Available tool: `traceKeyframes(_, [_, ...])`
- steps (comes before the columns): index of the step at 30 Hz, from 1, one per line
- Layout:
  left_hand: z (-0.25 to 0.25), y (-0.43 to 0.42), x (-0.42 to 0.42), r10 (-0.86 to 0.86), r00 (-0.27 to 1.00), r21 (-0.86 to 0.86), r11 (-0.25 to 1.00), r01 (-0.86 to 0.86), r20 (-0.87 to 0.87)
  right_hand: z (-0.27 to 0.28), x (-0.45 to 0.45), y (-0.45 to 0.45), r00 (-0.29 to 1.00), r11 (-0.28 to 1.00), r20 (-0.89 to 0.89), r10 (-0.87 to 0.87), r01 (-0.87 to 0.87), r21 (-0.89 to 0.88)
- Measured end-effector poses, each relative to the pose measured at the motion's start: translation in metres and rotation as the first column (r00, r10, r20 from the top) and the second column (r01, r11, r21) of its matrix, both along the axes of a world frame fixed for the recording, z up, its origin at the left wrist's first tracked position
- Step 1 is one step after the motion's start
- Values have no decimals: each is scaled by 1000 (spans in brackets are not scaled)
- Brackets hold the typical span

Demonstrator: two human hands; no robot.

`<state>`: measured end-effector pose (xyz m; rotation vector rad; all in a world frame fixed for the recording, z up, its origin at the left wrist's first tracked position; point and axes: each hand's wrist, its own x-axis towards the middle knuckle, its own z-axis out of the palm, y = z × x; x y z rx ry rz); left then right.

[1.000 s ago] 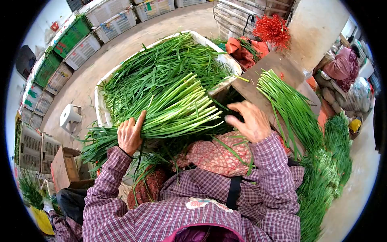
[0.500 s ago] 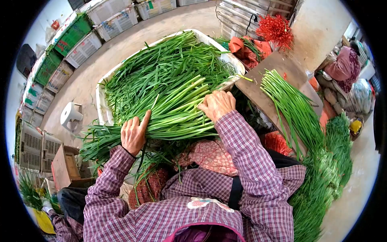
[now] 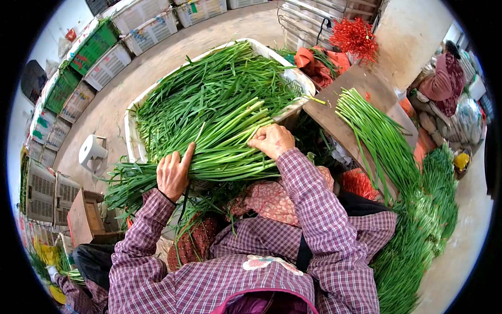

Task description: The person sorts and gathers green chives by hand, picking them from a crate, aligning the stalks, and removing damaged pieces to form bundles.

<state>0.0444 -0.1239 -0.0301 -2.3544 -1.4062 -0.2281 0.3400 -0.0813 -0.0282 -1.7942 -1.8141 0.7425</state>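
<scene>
My left hand (image 3: pixel 173 175) is wrapped round the leafy part of a bundle of long green stalks (image 3: pixel 230 154), its index finger stretched along the top. At the pale cut ends of that bundle, my right hand (image 3: pixel 272 141) is pinched closed; what lies between its fingertips is too small to make out. Under and behind the bundle, a large white crate (image 3: pixel 130 137) is heaped with green leaves (image 3: pixel 219 78). Another bunch of stalks (image 3: pixel 374 133) lies on a brown board (image 3: pixel 334 102) to the right.
A long pile of greens (image 3: pixel 413 246) covers the floor at right. Red ties (image 3: pixel 354 41) hang near the wall. At left are a white stool (image 3: pixel 92 153), a cardboard box (image 3: pixel 86 220) and stacked crates (image 3: pixel 107 68). Two other people are partly visible, at far right and lower left.
My right hand has come in from the right to the stalk ends and its fingers have closed; since half a second ago it has dropped slightly. My left hand stays on the bundle.
</scene>
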Motion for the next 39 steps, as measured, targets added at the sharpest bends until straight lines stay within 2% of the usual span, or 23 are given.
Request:
traceKeyframes(3, [0,0,0,-9,1000,12,1000,9,1,-5,11,6,994,1000,-106,8,-11,-26])
traceKeyframes(5, [1,-1,0,-11,1000,4,1000,11,10,-5,27,10,937,984,-345,48,-103,-143])
traceKeyframes(6, [0,-1,0,-11,1000,-3,1000,12,22,0,37,7,889,989,-455,38,-99,-111])
traceKeyframes(9, [0,0,-1,-5,999,0,1000,5,52,8,80,2,640,973,-761,-109,-88,-213])
traceKeyframes(11, [-1,0,-1,9,999,-12,1000,-9,41,-1,111,-5,418,988,-902,-111,-56,-147])
traceKeyframes(13, [1,-2,0,17,1000,-10,1000,-17,6,21,125,-26,444,978,-871,-208,95,-186])
traceKeyframes(14, [1,-2,0,16,1000,-12,1000,-16,6,15,145,-26,759,987,-646,-75,-35,-156])
traceKeyframes(15, [1,-2,-1,11,1000,-19,1000,-11,22,14,147,-32,951,994,-310,-2,-32,-107])
traceKeyframes(16, [1,-2,-1,3,999,-25,1000,-2,37,21,136,-45,998,997,-22,-66,65,-32])
traceKeyframes(17, [3,-2,1,-4,999,-32,999,6,49,31,121,-54,954,989,262,-149,137,65])
traceKeyframes(18, [2,-1,1,-7,999,-22,1000,8,45,49,104,-59,942,984,285,-175,157,87])
traceKeyframes(19, [1,-1,1,-6,999,-10,1000,6,40,44,95,-56,987,986,40,-157,154,66])
traceKeyframes(21, [0,-1,-1,-6,1000,7,1000,6,24,64,56,-56,991,991,74,-113,107,85])
traceKeyframes(23, [0,0,0,-13,1000,31,999,12,9,50,29,-51,952,986,303,-43,-8,166])
traceKeyframes(25, [1,-1,0,-17,999,15,1000,17,27,32,13,-42,947,974,320,-1,-71,214])
traceKeyframes(27, [3,-2,0,-14,1000,24,1000,13,15,19,12,-37,953,926,283,-107,-8,377])
traceKeyframes(29, [3,-2,0,-12,1000,7,1000,12,14,19,29,-39,952,920,288,-102,-20,391])
traceKeyframes(30, [2,-2,-1,-13,1000,14,1000,12,17,13,39,-36,907,939,405,-114,-34,343])
traceKeyframes(31, [1,-1,-2,-17,1000,15,1000,17,16,14,51,-37,907,921,367,-206,52,386])
traceKeyframes(32, [-1,0,-3,-21,999,23,1000,21,33,9,70,-40,877,836,394,-273,14,548])
traceKeyframes(33, [-3,1,-4,-22,998,32,999,21,51,9,86,-43,867,897,405,-291,100,431])
traceKeyframes(35, [2,-2,-3,-18,999,25,1000,17,45,10,112,-48,859,950,462,-222,84,301])
traceKeyframes(39, [7,-4,0,-50,997,-7,999,50,66,47,83,-47,920,907,298,-254,120,403])
